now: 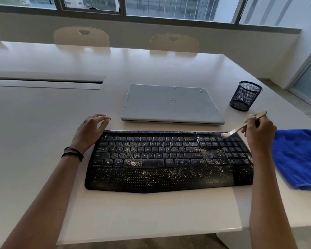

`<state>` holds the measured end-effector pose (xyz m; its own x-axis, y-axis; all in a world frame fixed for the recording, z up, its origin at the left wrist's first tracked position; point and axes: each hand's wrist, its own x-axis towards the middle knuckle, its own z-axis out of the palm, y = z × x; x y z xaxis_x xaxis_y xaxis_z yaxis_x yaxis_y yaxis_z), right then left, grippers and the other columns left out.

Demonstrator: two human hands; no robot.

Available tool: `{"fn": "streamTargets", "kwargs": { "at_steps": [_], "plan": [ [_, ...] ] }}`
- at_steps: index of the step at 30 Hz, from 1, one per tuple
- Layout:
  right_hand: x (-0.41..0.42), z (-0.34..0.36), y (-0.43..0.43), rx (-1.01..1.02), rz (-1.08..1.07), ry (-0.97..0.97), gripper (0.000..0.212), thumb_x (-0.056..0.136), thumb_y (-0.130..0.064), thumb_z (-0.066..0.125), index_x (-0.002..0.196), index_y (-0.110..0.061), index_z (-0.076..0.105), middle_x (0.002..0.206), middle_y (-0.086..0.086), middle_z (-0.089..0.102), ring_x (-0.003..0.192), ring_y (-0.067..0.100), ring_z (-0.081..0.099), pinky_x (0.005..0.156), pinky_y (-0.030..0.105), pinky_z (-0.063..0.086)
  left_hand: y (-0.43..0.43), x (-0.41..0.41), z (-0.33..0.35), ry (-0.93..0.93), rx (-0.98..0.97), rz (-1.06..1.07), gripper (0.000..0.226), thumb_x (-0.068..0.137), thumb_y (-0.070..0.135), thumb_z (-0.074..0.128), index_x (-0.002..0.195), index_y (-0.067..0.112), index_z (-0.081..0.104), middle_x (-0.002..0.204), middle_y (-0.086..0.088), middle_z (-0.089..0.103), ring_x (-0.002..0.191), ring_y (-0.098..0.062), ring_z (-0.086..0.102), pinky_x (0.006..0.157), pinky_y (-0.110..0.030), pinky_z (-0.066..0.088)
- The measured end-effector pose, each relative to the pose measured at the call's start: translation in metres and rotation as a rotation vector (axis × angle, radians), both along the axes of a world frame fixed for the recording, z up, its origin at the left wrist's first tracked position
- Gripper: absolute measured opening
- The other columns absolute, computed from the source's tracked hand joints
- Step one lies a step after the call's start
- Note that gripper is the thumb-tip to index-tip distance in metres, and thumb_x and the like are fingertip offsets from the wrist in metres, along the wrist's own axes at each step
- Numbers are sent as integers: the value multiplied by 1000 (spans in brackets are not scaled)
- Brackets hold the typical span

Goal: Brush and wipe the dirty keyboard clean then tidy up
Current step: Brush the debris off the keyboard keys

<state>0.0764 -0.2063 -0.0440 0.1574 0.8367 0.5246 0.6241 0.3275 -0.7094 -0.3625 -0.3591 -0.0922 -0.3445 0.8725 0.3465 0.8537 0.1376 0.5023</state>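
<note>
A black keyboard [162, 159] lies on the white table in front of me, speckled with pale crumbs and dust across the keys and palm rest. My right hand [258, 133] grips a small wooden-handled brush [241, 128] whose pale bristles touch the keys at the keyboard's far right corner. My left hand [92, 130] rests at the keyboard's far left corner, fingers apart and curved, holding nothing. A blue cloth [298, 159] lies on the table just right of the keyboard.
A shut grey laptop [171, 105] lies behind the keyboard. A black mesh pen cup [244, 96] stands at the back right. The table [43, 141] has a cable slot at the left, chairs along its far side, and its edge close on the right.
</note>
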Motion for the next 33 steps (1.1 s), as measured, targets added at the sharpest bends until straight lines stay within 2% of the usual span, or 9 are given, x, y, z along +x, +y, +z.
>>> {"fn": "streamTargets", "kwargs": {
  "at_steps": [9,12,14,16,22,26,28,30,33],
  "plan": [
    [-10,1,-6,-118,242,21,23,97,-24,45,88,-6,57,64,4,62,41,1,55,37,10,40,2,-3,-3,-6,8,-11,24,96,23,50,110,13,68,118,-7,63,114,-27,55,95,-46,44],
    [-8,1,-5,-105,143,-32,27,98,-21,44,90,-1,60,66,4,59,46,-4,55,46,12,45,1,-3,-3,-8,10,-10,24,96,23,50,110,13,67,118,-7,63,114,-27,55,95,-46,45],
    [-6,3,-5,-79,55,-47,30,98,-20,42,92,3,61,72,10,61,55,6,55,57,27,46,1,-2,-2,-8,8,-9,25,96,23,50,110,13,67,118,-6,63,114,-26,55,95,-46,45],
    [-4,7,-7,-67,-44,-67,32,98,-20,40,95,5,60,84,21,65,72,25,57,64,27,36,0,-2,-2,-7,10,-10,25,96,23,49,110,13,68,118,-6,64,113,-26,55,95,-45,45],
    [1,13,-13,-60,-303,-175,35,99,-22,34,101,7,54,100,31,61,93,43,56,71,41,41,-1,-1,-1,-9,10,-5,25,96,24,49,110,14,67,119,-5,63,115,-25,55,95,-45,45],
    [0,13,-16,13,-340,-164,34,100,-24,34,101,4,54,99,28,61,91,41,57,65,34,34,0,-2,-1,-12,2,-8,25,96,25,49,111,15,67,119,-5,63,115,-25,54,95,-45,45],
    [-3,9,-13,86,-241,-59,36,99,-27,38,98,2,58,92,24,66,85,37,61,65,31,39,0,-2,-1,-15,0,-7,25,96,25,49,111,15,67,120,-5,63,115,-25,54,95,-45,44],
    [-4,5,-7,129,0,79,31,96,-33,44,93,-9,63,76,2,70,66,22,62,62,24,43,0,-1,-1,-17,0,-7,25,96,25,49,111,15,67,120,-5,63,115,-25,54,95,-45,45],
    [-10,5,-10,49,297,162,17,95,-32,47,84,-28,59,66,-13,66,49,9,52,46,24,44,0,0,0,-7,-1,-6,25,96,24,49,111,14,67,119,-5,63,114,-26,55,94,-44,45]
  ]
}}
